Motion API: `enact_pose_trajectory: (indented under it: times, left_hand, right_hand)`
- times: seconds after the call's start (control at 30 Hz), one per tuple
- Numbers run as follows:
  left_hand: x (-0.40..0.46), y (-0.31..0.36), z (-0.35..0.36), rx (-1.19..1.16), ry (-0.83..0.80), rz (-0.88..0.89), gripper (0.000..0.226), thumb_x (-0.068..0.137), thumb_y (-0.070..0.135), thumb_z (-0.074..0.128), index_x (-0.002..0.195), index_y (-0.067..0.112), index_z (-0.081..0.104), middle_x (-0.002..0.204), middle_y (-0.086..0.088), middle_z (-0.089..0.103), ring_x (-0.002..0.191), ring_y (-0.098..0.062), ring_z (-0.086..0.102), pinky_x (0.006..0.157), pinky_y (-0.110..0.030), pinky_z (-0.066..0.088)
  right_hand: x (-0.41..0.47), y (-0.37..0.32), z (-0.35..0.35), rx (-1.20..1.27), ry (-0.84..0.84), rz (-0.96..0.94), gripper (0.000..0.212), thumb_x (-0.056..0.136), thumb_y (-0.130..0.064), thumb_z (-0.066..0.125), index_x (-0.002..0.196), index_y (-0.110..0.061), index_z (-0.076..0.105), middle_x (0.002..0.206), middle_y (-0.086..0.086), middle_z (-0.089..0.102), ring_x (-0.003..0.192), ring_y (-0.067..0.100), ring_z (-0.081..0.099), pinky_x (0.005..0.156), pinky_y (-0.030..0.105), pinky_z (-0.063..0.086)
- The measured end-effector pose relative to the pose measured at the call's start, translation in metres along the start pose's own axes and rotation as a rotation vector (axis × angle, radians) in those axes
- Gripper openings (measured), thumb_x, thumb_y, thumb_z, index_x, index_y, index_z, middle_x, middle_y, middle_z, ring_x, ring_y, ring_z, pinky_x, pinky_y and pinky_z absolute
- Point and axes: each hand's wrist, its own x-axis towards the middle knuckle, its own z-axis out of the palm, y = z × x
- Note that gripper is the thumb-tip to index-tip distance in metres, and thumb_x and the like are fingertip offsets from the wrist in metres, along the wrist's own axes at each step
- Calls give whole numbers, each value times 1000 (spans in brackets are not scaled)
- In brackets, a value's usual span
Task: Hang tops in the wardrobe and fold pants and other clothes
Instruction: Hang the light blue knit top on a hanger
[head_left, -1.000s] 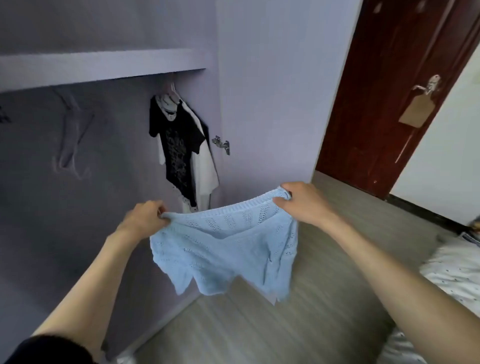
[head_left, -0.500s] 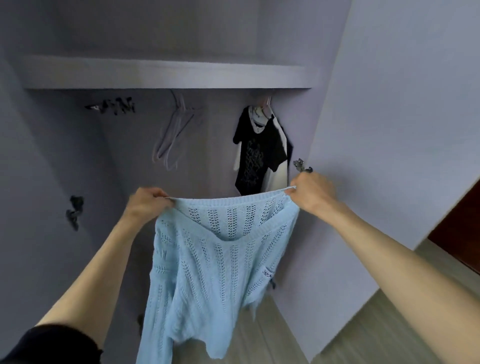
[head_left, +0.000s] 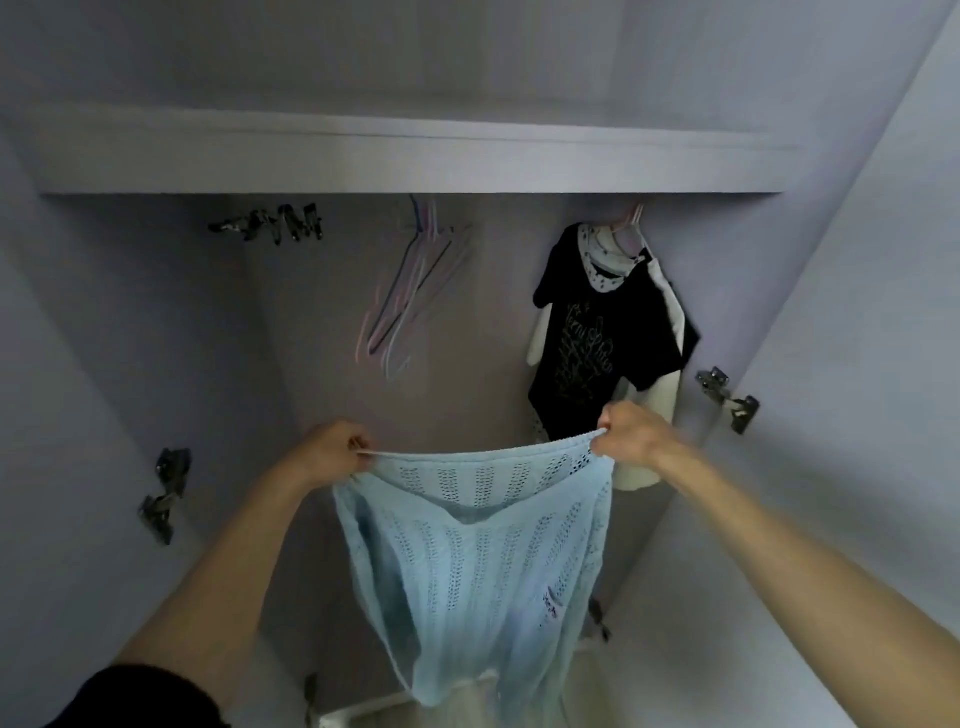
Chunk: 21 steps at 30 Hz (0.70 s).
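A light blue knitted top (head_left: 478, 561) hangs stretched between my hands in front of the open wardrobe. My left hand (head_left: 332, 449) grips its upper left edge and my right hand (head_left: 626, 434) grips its upper right edge. The top drops straight down below them. Several empty pale hangers (head_left: 410, 296) hang under the wardrobe shelf (head_left: 405, 166), above and behind the top. A black printed T-shirt (head_left: 597, 343) hangs at the right of the wardrobe, with a white garment (head_left: 654, 431) behind it.
Dark clip hangers (head_left: 275, 226) sit at the upper left under the shelf. Metal hinges show on the left wall (head_left: 166, 493) and on the right door (head_left: 727, 397). The open right door (head_left: 857, 364) stands close beside my right arm.
My view has swung left from the room door to face the wardrobe. The blue top has unfurled from a bunched shape and hangs full length; both hands keep their hold on it.
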Motion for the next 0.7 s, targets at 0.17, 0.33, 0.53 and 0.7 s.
enact_pose_trajectory:
  times: [0.17,0.33,0.53,0.7]
  left_hand:
    - [20,-6,2,220,24,-40,16,81,5,63,94,0,70,99,-19,69,98,-30,64,73,-30,44]
    - [37,-1,-5,-75,384,-106,13,81,2,63,92,2,70,94,-16,69,89,-25,63,71,-25,39]
    - [47,17,-7,-504,547,-246,18,80,2,63,70,15,55,68,1,56,65,-12,50,55,-21,38]
    - [47,14,-5,-519,654,-308,22,83,5,60,68,18,51,69,1,55,71,-18,52,65,-29,41]
  right_hand:
    - [37,-16,2,-97,114,27,17,91,-20,47,85,-11,60,74,1,56,67,17,54,59,27,41]
    - [70,-30,0,16,10,0,17,83,-17,49,77,-9,63,64,2,64,64,16,63,53,24,41]
    - [97,-37,1,-28,-206,-90,10,84,-14,59,89,-6,63,83,8,72,73,16,70,74,30,56]
    - [113,-34,4,58,-3,-161,33,87,-39,61,64,-16,55,68,2,67,73,20,68,63,26,50]
